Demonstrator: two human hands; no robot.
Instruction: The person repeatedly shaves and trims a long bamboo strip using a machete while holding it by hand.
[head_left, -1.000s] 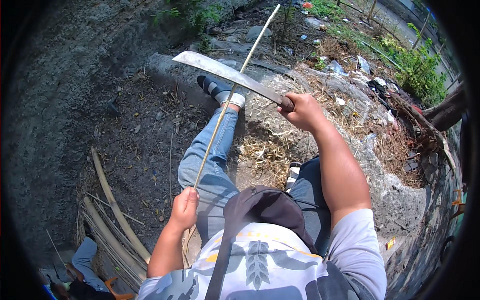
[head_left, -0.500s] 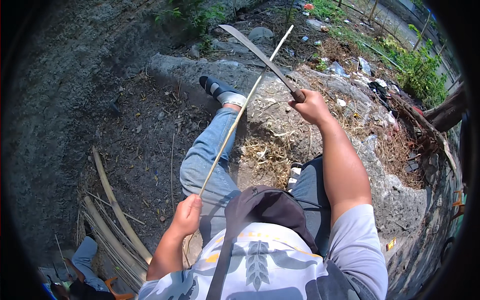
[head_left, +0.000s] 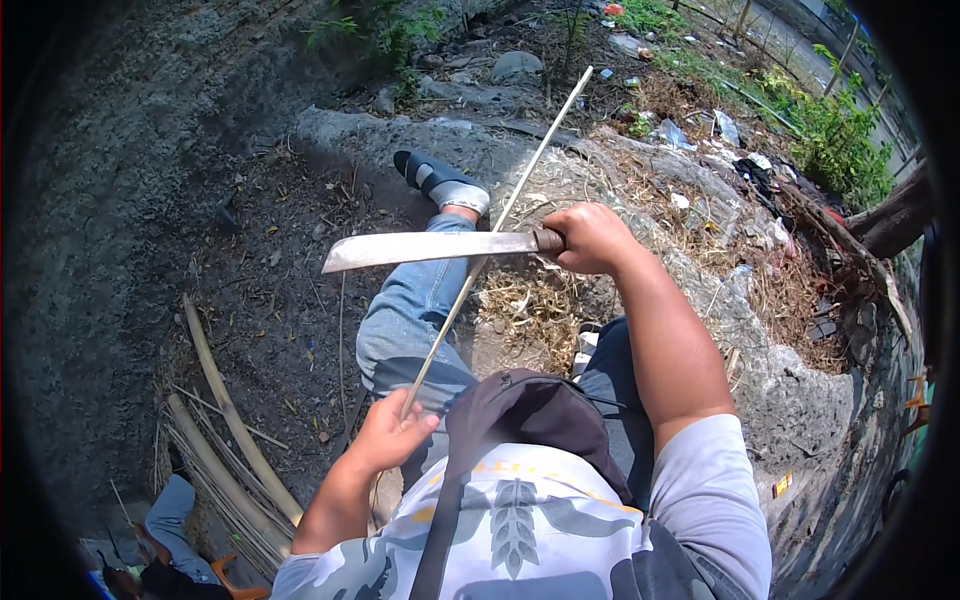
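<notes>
A long, pale bamboo strip slants from my lap up and away to the right, passing in front of my bent left leg. Its near end lies in my left hand, which grips it loosely with the thumb stuck out to the right. Closed round the dark handle of a machete, my right hand is above the rocky ground. The broad blade points left and lies across the strip, with its flat face seen from above. Whether the blade touches the strip I cannot tell.
Cut bamboo poles and thin strips lie at the lower left, near another person's leg. A black bag sits on my lap. Dry shavings cover the ground between my legs. Litter and a log are at the right.
The machete has swung from pointing up and away to lying level, pointing left, and my right hand came nearer and leftward. My left thumb has loosened outward; the strip's far end dropped slightly.
</notes>
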